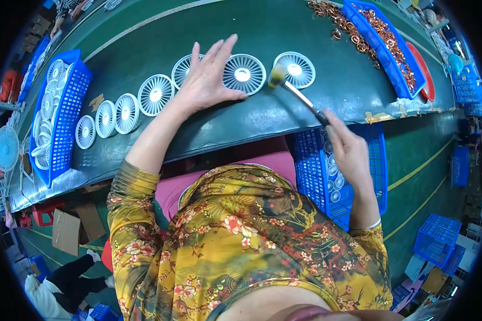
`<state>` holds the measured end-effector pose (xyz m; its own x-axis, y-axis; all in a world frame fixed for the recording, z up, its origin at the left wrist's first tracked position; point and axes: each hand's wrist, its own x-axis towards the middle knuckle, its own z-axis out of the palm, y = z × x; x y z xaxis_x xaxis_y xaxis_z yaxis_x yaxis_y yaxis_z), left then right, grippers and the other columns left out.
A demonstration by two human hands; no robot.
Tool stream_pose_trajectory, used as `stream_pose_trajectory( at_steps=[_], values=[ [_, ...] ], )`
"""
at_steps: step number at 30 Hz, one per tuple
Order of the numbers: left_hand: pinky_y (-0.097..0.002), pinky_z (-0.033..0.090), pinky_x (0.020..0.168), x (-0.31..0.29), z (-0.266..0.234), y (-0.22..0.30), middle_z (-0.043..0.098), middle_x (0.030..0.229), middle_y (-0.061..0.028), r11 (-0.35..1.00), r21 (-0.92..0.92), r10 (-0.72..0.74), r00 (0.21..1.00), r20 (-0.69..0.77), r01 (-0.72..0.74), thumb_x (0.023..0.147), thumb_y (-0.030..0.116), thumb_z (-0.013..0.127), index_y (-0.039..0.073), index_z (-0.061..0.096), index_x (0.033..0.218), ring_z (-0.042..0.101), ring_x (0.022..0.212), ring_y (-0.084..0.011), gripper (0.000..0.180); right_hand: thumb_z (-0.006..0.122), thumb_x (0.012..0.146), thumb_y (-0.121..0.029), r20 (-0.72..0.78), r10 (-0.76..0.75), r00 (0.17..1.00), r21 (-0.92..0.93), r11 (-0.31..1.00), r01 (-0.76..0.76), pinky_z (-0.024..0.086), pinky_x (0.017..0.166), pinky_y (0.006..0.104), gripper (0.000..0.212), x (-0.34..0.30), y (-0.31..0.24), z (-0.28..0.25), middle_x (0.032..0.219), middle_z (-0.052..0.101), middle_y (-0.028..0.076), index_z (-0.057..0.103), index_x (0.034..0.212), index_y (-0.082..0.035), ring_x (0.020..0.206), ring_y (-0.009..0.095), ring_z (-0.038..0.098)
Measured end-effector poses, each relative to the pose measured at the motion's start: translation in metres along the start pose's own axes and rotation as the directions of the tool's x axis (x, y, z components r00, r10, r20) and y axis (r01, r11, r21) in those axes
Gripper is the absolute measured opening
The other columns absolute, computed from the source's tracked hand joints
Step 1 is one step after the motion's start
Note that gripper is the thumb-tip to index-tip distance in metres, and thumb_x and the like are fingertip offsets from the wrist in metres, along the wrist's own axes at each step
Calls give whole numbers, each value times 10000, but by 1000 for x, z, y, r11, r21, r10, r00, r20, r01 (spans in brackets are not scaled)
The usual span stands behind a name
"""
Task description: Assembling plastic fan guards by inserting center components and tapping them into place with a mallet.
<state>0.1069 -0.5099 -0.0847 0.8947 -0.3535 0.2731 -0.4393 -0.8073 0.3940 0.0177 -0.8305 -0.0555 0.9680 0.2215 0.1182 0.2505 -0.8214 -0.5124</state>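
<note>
A row of white round slotted discs lies along the green tabletop, each with a bright centre. My left hand (pixel 209 80) is spread over the row, its fingers apart, between a partly covered disc and another white slotted disc (pixel 243 75). In my right hand (pixel 349 147) is a hammer (pixel 300 96) with a dark grip, a pale shaft and a yellowish head. The hammer's head, a little blurred, is beside the left edge of the rightmost disc (pixel 297 70). Whether it touches that disc I cannot tell.
A blue basket (pixel 72 115) of white discs stands on the table's left end. At the right, a blue tray (pixel 383 45) holds copper-coloured rings, with more rings (pixel 353 35) spilled beside it. Another blue basket (pixel 377 160) with round parts sits below the table edge.
</note>
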Motion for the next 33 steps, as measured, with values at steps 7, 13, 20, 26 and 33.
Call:
stream_pose_trajectory(
  at_steps=[7, 13, 20, 26, 33],
  values=[
    [-597, 91, 1098, 17, 9, 23, 416, 1358, -256, 999, 47, 7, 999, -50, -4, 626, 455, 769, -20, 181, 1426, 354, 1317, -363, 1100, 517, 924, -192, 36, -113, 993, -104, 988, 116, 519, 643, 456, 356, 32, -12, 22, 971, 654, 197, 522, 1279, -160, 745, 374, 646],
    [-497, 200, 1084, 4, -30, -15, 402, 1369, -236, 999, 43, 16, 998, -61, -13, 558, 425, 792, 51, 284, 1428, 336, 1291, -414, 1074, 500, 881, -169, 159, -123, 979, -129, 981, 145, 529, 567, 421, 332, 37, -38, 4, 896, 667, 119, 559, 1206, -202, 668, 313, 648],
    [-554, 41, 1122, -45, -54, -75, 398, 1398, -109, 977, 75, -203, 978, 57, 199, 561, 249, 784, 70, 253, 1436, 419, 1255, -301, 1039, 471, 921, -287, 252, -80, 964, 63, 996, 66, 505, 552, 487, 269, 27, -42, 19, 676, 614, 157, 535, 1180, -252, 609, 352, 629],
    [-561, 117, 1097, -21, -25, -33, 495, 1334, -151, 979, -174, -111, 994, 8, 110, 590, 267, 804, 91, 245, 1446, 501, 1203, -307, 1038, 413, 945, -300, 119, 21, 993, -135, 991, -5, 503, 565, 504, 310, 39, -33, 26, 820, 660, 164, 499, 1239, -251, 649, 383, 628],
    [-613, 78, 1096, -25, -20, -24, 403, 1384, -198, 981, -55, -188, 982, -8, 187, 615, 406, 801, 84, 149, 1465, 430, 1270, -314, 1119, 507, 942, -173, 24, -20, 1000, 270, 963, 12, 505, 683, 369, 343, 46, -45, 17, 942, 670, 163, 534, 1283, -154, 825, 325, 672]
  ],
)
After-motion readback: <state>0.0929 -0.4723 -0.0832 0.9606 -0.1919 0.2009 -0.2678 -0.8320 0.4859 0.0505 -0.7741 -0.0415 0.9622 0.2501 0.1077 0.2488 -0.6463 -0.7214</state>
